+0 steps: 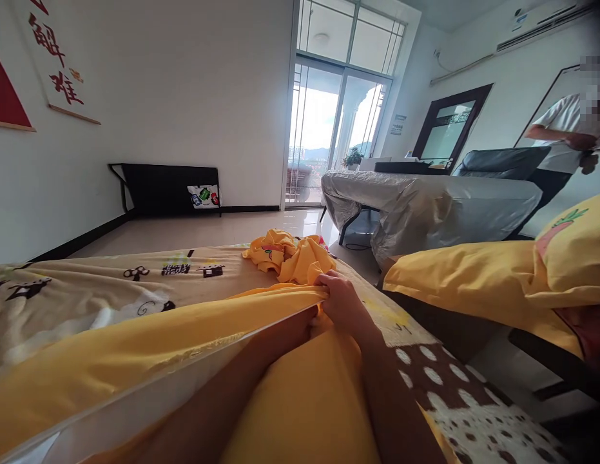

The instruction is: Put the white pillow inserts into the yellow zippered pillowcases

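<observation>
A yellow fabric cover (149,348) with a pale inner side stretches from the lower left toward the middle of the view. My right hand (342,301) is closed on its gathered far end, fingers wrapped over the edge. My left arm reaches along the pale side, and my left hand (305,323) ends beneath the cloth beside my right hand, its fingers hidden. More smooth yellow fabric (304,393) bulges up between my forearms. Just beyond my hands lies a crumpled yellow cloth (285,254) with a carrot design.
Under the cloth spreads a patterned blanket (106,277). At right, a yellow cushion (577,251) rests on more yellow fabric. A plastic-draped desk (425,206) stands behind, and a person (565,132) stands beyond it. A black folded frame (164,187) leans against the wall.
</observation>
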{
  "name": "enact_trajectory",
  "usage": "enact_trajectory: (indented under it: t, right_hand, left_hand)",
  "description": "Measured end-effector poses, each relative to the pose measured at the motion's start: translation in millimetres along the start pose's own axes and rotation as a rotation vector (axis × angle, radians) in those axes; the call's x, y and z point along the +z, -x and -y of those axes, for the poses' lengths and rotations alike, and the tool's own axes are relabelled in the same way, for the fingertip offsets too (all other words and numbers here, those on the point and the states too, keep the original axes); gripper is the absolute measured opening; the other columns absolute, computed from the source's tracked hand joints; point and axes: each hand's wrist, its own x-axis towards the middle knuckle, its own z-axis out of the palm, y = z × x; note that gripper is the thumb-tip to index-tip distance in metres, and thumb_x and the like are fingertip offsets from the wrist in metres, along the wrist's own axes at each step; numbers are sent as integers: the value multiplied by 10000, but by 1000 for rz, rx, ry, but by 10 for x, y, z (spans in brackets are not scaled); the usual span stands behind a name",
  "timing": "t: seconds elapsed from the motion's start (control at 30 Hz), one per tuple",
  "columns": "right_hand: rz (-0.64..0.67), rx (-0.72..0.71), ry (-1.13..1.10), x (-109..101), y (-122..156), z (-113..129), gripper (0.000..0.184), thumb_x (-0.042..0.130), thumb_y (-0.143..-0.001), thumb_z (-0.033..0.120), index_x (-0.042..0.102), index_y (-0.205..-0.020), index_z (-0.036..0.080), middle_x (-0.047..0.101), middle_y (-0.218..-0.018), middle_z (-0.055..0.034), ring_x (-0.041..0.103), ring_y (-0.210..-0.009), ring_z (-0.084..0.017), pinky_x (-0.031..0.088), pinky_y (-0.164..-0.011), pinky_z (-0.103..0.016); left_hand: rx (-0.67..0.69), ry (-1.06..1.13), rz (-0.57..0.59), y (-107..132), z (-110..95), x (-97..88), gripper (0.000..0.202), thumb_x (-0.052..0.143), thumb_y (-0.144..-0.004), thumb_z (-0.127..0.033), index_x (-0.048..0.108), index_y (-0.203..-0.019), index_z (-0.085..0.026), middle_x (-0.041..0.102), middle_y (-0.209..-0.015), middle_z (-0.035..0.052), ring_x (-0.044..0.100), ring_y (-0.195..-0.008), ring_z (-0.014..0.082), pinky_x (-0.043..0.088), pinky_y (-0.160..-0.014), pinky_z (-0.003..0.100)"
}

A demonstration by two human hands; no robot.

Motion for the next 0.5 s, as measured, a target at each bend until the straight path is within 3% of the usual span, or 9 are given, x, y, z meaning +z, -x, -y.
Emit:
enact_trajectory:
  t: [0.13,0.27,0.5]
  right_hand:
    - [5,1,24,-24,30,73,320,406,-562,5,564,-782,176,581,-807,-26,492,-744,-144,315,-668,-228]
    - [54,49,21,-19,29,86,318,400,-591,21,539,-818,194,606,-747,-12,502,-721,-149,291,-646,-230]
    - [2,-38,-198,178,-33,-42,312,382,-594,65,518,-840,200,609,-731,20,516,-684,-131,321,-627,-206]
  left_hand:
    - [-90,-22,2,-3,78,-42,347,438,-819,-236,557,-1145,-230,618,-1144,60,545,-1060,238,403,-1029,426]
    - [-167,-5,15,-63,270,39,398,418,-814,-197,544,-1192,-218,567,-1259,73,504,-1165,258,343,-1082,484]
    - [-55,-30,-8,-64,285,80,483,391,-885,-259,383,-1368,-257,453,-1392,41,362,-1311,234,245,-1146,454]
